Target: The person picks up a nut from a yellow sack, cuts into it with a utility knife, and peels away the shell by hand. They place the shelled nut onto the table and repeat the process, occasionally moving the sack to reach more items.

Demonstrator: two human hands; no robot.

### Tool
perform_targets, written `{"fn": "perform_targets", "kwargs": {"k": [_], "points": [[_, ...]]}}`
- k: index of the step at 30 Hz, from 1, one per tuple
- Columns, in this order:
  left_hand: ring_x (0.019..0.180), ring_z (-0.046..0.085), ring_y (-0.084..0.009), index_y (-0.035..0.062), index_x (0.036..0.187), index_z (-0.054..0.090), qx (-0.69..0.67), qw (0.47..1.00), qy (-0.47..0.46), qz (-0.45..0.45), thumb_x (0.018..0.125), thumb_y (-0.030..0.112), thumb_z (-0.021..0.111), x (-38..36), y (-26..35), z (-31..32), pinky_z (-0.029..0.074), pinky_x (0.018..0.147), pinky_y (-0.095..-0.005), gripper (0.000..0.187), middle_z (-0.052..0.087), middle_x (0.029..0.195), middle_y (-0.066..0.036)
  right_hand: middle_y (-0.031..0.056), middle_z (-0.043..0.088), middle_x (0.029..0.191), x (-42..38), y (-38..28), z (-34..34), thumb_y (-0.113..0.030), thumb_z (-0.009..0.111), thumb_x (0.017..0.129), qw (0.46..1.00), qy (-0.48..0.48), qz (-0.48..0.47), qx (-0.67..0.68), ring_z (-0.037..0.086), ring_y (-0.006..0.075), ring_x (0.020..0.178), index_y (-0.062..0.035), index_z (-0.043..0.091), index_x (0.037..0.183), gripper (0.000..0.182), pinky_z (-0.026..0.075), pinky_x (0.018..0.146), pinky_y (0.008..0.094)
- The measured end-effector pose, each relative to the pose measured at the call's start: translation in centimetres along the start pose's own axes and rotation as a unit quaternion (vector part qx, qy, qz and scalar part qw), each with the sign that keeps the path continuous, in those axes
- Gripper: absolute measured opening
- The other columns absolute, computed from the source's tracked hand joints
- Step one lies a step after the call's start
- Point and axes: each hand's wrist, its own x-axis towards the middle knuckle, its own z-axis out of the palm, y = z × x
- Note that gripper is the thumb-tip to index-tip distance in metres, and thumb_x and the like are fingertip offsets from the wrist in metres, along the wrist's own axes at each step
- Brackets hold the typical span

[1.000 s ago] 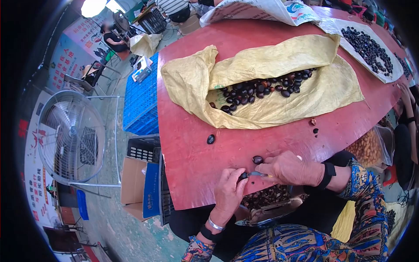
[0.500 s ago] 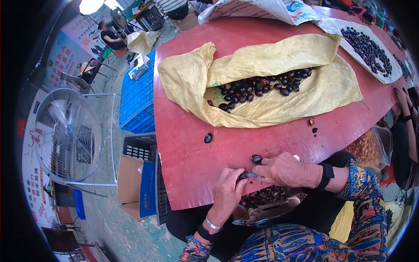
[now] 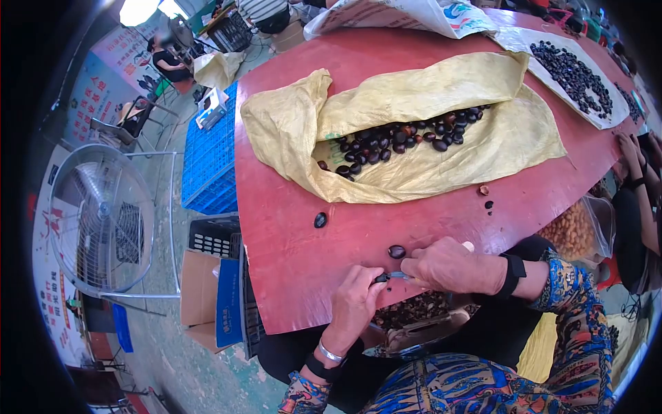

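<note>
The left hand's point(image 3: 352, 303) grip is narrow on a dark nut point(image 3: 380, 278) at the worktop's point(image 3: 283, 297) near edge; the right hand point(image 3: 445, 265) holds a knife point(image 3: 397, 274), its blade already at the nut's right side.

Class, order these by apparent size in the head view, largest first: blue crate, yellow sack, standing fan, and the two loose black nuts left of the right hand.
1. Yellow sack
2. Standing fan
3. Blue crate
4. The two loose black nuts: too alike to rank
</note>
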Motion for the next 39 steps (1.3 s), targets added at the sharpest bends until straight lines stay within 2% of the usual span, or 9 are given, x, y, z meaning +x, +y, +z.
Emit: {"fn": "perform_targets", "kwargs": {"k": [8,14,19,24,28,30,32,37,39], "points": [[0.074,0.06,-0.0304,0.002,0.094,0.061,-0.035,0.999,0.015,-0.004,0.077,0.002,0.064,-0.2,-0.4,-0.4,0.048,0.064,-0.0348,0.017,0.058,0.084,-0.013,0.0115,0.062,0.069,-0.5,-0.3,-0.7,-0.022,0.059,0.08,0.995,-0.091,0.027,-0.022,0.063,0.0305,0.065,-0.0058,0.055,0.083,0.016,0.05,0.055,0.0404],[0.074,0.06,-0.0278,0.0014,0.095,0.061,-0.056,0.998,0.028,-0.008,0.077,0.001,0.064,-0.3,-0.5,-0.1,0.048,0.064,-0.0333,0.019,0.058,0.083,-0.013,0.0128,0.061,0.068,-0.4,0.0,0.2,-0.026,0.061,0.08,0.995,0.077,0.018,0.059,0.063,0.0325,0.065,-0.0056,0.055,0.086,0.022,0.049,0.056,0.0431],[0.073,0.06,-0.026,0.0015,0.095,0.059,-0.094,0.989,0.086,-0.07,0.077,0.001,0.065,-0.9,-0.6,0.5,0.047,0.062,-0.0332,0.019,0.057,0.082,-0.012,0.013,0.058,0.07,-0.1,-1.2,0.4,-0.029,0.058,0.083,0.996,-0.032,0.065,-0.056,0.062,0.0299,0.064,-0.006,0.053,0.085,0.024,0.049,0.055,0.0398],[0.068,0.057,-0.0246,0.0025,0.097,0.058,-0.011,0.994,0.107,0.021,0.078,0.001,0.065,-0.4,-0.2,0.6,0.046,0.059,-0.0318,0.021,0.055,0.081,-0.011,0.0112,0.057,0.068,-1.7,-2.4,0.9,-0.024,0.059,0.078,0.996,-0.036,0.021,-0.076,0.062,0.0273,0.061,-0.0042,0.051,0.079,0.022,0.05,0.056,0.037],[0.067,0.057,-0.0195,0.0027,0.099,0.058,-0.029,0.995,0.095,-0.022,0.08,0.001,0.063,-0.7,-1.6,0.6,0.046,0.059,-0.0296,0.02,0.057,0.082,-0.008,0.014,0.059,0.065,-2.1,-1.7,0.5,-0.018,0.057,0.083,0.992,-0.066,-0.021,0.103,0.061,0.0261,0.059,-0.0021,0.054,0.083,0.016,0.048,0.052,0.0353],[0.064,0.055,-0.0113,0.002,0.099,0.057,-0.227,0.966,0.105,-0.068,0.085,0.003,0.059,-1.2,-2.7,1.4,0.045,0.056,-0.0256,0.013,0.061,0.09,-0.005,0.0128,0.057,0.063,-1.8,-0.7,0.1,-0.019,0.057,0.086,0.986,-0.019,-0.017,0.164,0.06,0.021,0.058,-0.0017,0.054,0.083,0.017,0.046,0.052,0.0333],[0.063,0.052,-0.0076,0.0017,0.099,0.057,-0.322,0.935,0.056,-0.136,0.088,0.005,0.056,-1.2,-1.0,-0.4,0.043,0.055,-0.0228,0.012,0.06,0.09,-0.004,0.0074,0.049,0.061,-1.3,-0.2,-1.1,-0.02,0.058,0.089,0.887,-0.108,0.085,0.442,0.047,0.009,0.058,-0.0018,0.056,0.082,0.02,0.041,0.053,0.0297],[0.058,0.046,-0.0016,0.0018,0.107,0.056,-0.51,0.839,-0.026,-0.188,0.09,0.008,0.055,-1.6,1.0,-1.1,0.038,0.051,-0.0172,0.017,0.06,0.094,-0.004,0.0012,0.043,0.061,-1.1,-0.7,-1.5,-0.017,0.058,0.089,0.842,-0.129,0.079,0.518,0.038,0.0061,0.062,-0.0006,0.056,0.082,0.018,0.037,0.054,0.0271],[0.061,0.05,-0.0042,0.0021,0.106,0.057,-0.449,0.871,-0.012,-0.197,0.088,0.007,0.057,-2.0,0.4,-0.9,0.041,0.053,-0.0193,0.018,0.06,0.097,-0.006,0.0039,0.049,0.061,-1.1,-0.7,-1.2,-0.02,0.058,0.089,0.864,-0.116,0.065,0.485,0.048,0.0113,0.057,-0.0023,0.056,0.083,0.019,0.04,0.055,0.0311]]}}
